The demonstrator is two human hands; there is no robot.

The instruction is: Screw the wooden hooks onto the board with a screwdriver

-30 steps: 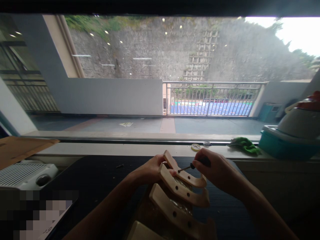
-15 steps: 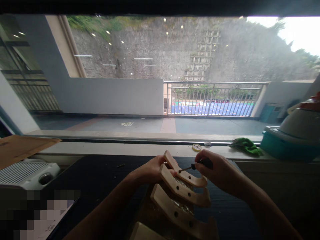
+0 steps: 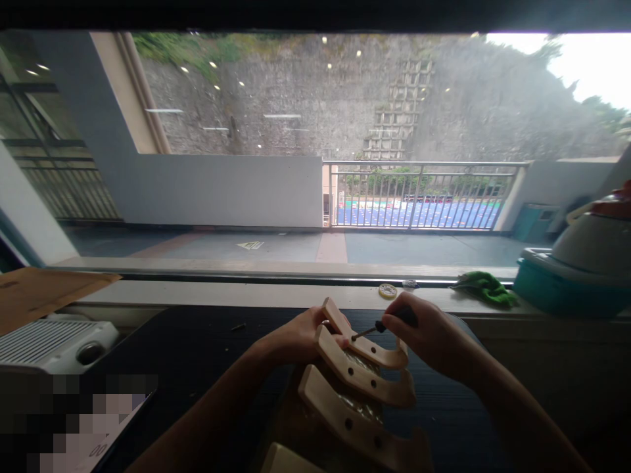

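My right hand (image 3: 421, 328) is closed around the black handle of a screwdriver (image 3: 367, 332), whose tip meets a dark hole in the farthest wooden hook (image 3: 383, 355). My left hand (image 3: 303, 334) grips that same hook from its left side, with some fingers hidden behind the wood. Closer to me, a second curved wooden hook (image 3: 362, 372) and a third wooden hook (image 3: 328, 404) stand in a row, each with two dark holes. Shiny clear plastic (image 3: 362, 408) shows between them. The corner of one more wooden piece (image 3: 288, 460) enters at the bottom edge.
The dark tabletop (image 3: 197, 348) meets a white window sill (image 3: 197, 293). On the sill lie a roll of tape (image 3: 388, 290), a green cloth (image 3: 486, 289) and a teal container (image 3: 552, 289). At left are a brown envelope (image 3: 54, 292) and a white appliance (image 3: 64, 341).
My right hand and the screwdriver handle have shifted very slightly, with the tip still at the same hole. My left hand and the hooks look nearly still.
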